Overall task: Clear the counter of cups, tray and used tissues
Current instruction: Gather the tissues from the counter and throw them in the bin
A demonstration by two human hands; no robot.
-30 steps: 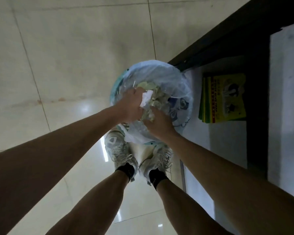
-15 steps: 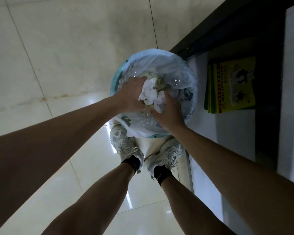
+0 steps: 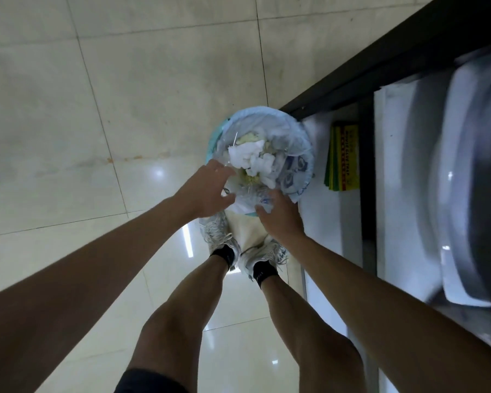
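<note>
A round waste bin (image 3: 301, 131) lined with a pale blue plastic bag stands on the floor just ahead of my feet. White crumpled tissues (image 3: 251, 158) lie on top of the rubbish inside it. My left hand (image 3: 206, 194) hovers over the bin's near left rim, fingers spread, holding nothing. My right hand (image 3: 278, 215) is at the near edge of the bin, fingers apart and empty, touching or just above the bag's edge. No cups or tray are in view.
A dark counter edge (image 3: 380, 61) runs diagonally at the right, with a pale lower shelf holding a yellow-green glue trap pack (image 3: 343, 157). A blurred grey rounded object (image 3: 471, 177) sits at far right. My shoes (image 3: 219, 236) stand on glossy floor tiles.
Both hands were pressing the tissues into the bin; now they have let go and drawn back toward me, leaving the tissues in the bin. The view has risen away from the bin.
</note>
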